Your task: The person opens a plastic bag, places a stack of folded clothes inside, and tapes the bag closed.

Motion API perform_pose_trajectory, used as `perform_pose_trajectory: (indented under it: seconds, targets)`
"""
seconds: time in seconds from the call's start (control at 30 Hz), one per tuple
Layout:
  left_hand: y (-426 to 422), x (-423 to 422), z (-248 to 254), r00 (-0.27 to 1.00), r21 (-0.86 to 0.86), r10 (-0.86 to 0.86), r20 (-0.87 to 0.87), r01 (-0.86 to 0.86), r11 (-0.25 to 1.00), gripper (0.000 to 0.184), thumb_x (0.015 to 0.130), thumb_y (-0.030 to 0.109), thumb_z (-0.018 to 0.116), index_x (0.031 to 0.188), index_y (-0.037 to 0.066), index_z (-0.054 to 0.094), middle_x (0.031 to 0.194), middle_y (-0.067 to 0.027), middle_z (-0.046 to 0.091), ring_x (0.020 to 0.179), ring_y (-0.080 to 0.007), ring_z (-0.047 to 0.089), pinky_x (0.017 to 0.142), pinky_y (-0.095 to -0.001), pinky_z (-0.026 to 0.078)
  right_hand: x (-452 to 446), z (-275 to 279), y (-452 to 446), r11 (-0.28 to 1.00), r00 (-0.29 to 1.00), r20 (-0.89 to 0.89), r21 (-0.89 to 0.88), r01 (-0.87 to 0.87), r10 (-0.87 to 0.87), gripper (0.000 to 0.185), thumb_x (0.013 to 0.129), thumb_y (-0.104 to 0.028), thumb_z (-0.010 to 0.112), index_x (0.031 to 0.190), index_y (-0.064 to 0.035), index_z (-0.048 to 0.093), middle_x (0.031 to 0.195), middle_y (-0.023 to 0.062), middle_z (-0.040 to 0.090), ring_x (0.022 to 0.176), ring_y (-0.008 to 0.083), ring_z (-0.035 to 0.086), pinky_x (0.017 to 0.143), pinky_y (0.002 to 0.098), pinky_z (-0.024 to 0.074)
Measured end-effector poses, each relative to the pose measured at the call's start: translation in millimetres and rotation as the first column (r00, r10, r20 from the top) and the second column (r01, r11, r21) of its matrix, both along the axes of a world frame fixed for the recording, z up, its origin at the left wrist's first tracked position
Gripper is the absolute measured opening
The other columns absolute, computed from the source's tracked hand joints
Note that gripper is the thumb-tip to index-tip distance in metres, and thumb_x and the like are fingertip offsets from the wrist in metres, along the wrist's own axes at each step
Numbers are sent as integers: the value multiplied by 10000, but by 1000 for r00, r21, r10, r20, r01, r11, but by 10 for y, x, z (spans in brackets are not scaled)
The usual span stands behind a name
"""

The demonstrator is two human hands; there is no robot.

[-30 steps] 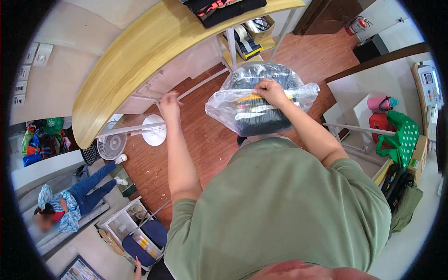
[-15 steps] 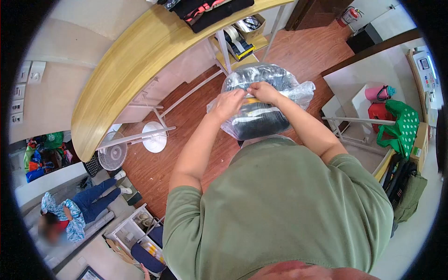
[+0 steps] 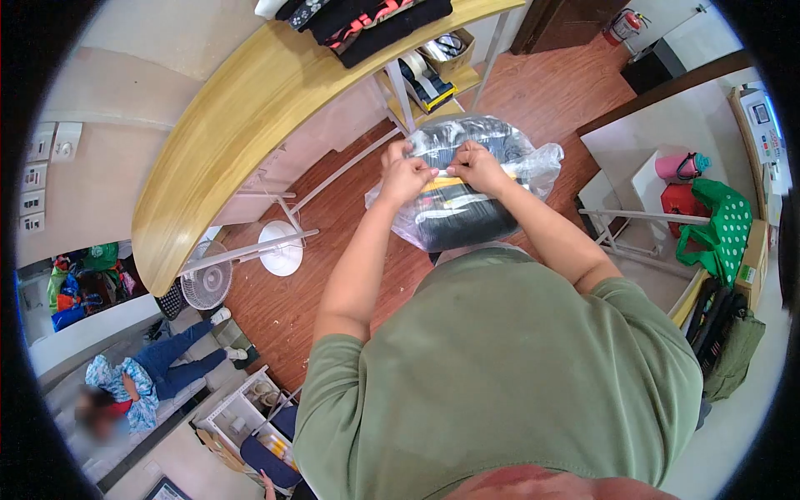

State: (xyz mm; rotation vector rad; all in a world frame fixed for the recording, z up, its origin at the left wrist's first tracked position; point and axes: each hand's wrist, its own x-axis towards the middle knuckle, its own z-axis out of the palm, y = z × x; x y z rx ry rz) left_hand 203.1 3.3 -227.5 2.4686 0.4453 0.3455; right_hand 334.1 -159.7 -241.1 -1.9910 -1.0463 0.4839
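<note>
Hands come together near the middle of the frame, slightly above centre, over a clear plastic bag (image 3: 546, 164) that holds a dark bundle (image 3: 465, 223) with yellow and white bands across it. Our left hand (image 3: 404, 178) and our right hand (image 3: 477, 169) are just beside each other, fingertips nearly meeting; each grip is closed, thumb against finger, pinching the bag's film. The bag lies close in front of our green shirt (image 3: 508, 358), which fills the lower centre; we cannot tell what supports it.

Across the upper left curves a pale wooden surface (image 3: 225, 133), with folded dark clothes (image 3: 392, 37) at its top end. Below that end, a shelf holds a tape dispenser (image 3: 429, 93) and an open cardboard box (image 3: 454, 52). At the upper right we see a red fire extinguisher (image 3: 621, 27); at the right, a pink bottle (image 3: 673, 167) and a green polka-dot bag (image 3: 723, 225). At the left, a white fan (image 3: 206, 275) stands on reddish wood flooring (image 3: 279, 312). At the lower left, a person (image 3: 179, 362) in jeans and a blue patterned top is on a couch.
</note>
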Motion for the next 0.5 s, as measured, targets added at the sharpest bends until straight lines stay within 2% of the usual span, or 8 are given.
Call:
perform_pose_trajectory:
  seconds: [0.07,0.13,0.2,0.27,0.33,0.37,0.43,0.5]
  targets:
    - [55,41,-360,992,-520,20,-124,-82,850,253,772,280,773,736,39,708,1186,-139,470,1060,-279,515,862,-348,449,39,-38,33,998,996,78,-61,-31,36,196,742,-214,768,765,-28,711,845,141,626,885,310,589,812,385,473]
    - [40,11,-306,994,-461,17,-109,-65,885,248,772,251,777,718,24,694,1122,-127,508,1046,-264,527,883,-339,443,49,-68,58,996,986,155,-83,-45,57,220,778,-246,738,784,-27,720,886,180,642,888,349,595,817,409,482]
    - [40,-33,-393,991,-425,3,-137,-61,903,214,794,213,764,728,24,688,1139,-107,507,1041,-229,527,878,-315,441,147,119,98,969,990,106,-239,-67,94,241,809,-264,724,811,-23,725,825,147,675,800,297,638,754,383,508]
    - [40,-83,-484,991,-561,30,-129,-98,822,218,782,216,772,723,26,685,1099,-111,529,1053,-236,521,894,-316,429,509,399,264,957,862,-505,-270,-106,-47,293,845,-295,709,841,-2,722,753,102,693,700,206,655,683,345,521]
    - [18,-119,-518,995,-592,55,-85,-95,800,215,763,227,781,725,36,690,1063,-127,540,1055,-265,517,914,-341,417,1107,314,541,988,908,-403,-143,57,-111,322,875,-307,681,901,11,724,735,84,696,664,133,642,648,316,519]
    - [6,-123,-506,996,-580,63,-63,-88,810,220,757,233,783,723,36,692,1050,-129,545,1036,-273,522,907,-345,421,1318,427,698,969,958,-189,-160,188,-217,315,873,-319,658,914,-17,735,771,113,711,713,196,680,683,350,529]
    - [0,-123,-495,996,-550,77,-40,-86,831,218,751,235,788,737,38,693,1035,-134,551,1030,-288,529,904,-362,423,1888,-203,1055,922,971,57,-305,239,-232,346,845,-323,698,1003,-16,710,879,138,715,764,216,678,715,346,509]
    - [0,-141,-506,997,-570,77,-20,-75,818,224,748,241,790,733,40,690,1039,-134,551,1050,-292,525,912,-369,419,2102,-644,1318,893,958,184,-356,275,-222,368,824,-337,713,1031,-34,707,918,157,709,815,236,683,747,348,511]
